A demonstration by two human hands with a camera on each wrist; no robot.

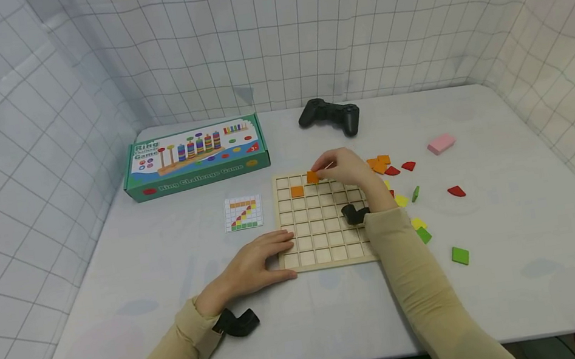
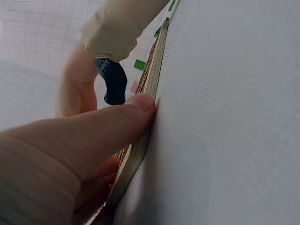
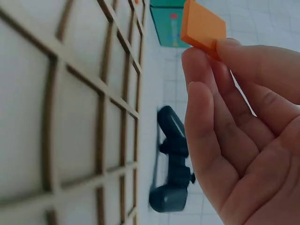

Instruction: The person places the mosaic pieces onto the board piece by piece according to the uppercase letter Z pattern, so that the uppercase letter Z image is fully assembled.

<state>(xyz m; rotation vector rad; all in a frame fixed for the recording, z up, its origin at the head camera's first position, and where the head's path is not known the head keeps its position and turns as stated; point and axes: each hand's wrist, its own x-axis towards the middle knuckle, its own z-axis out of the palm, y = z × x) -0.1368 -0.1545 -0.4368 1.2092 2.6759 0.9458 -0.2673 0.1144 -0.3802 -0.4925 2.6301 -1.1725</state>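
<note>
In the head view, my right hand [image 1: 343,168] is over the far edge of a wooden grid board [image 1: 331,267]. Its thumb and fingers pinch an orange square tile [image 3: 202,26], which stands tilted above the grid in the right wrist view. Another orange square tile [image 1: 297,191] lies in a cell near the board's far left corner. My left hand [image 1: 255,264] rests at the board's near left side with fingers extended. Its thumb [image 2: 126,112] touches the board's edge in the left wrist view. Left of the board lies a pattern card [image 1: 243,213] with coloured cells.
Right of the board are scattered orange tiles [image 1: 379,165], red quarter-round pieces [image 1: 456,191], yellow tiles [image 1: 403,200] and green tiles [image 1: 461,256]. A pink block [image 1: 441,144] lies farther right. Behind are a black game controller [image 1: 330,115] and a green game box [image 1: 196,155].
</note>
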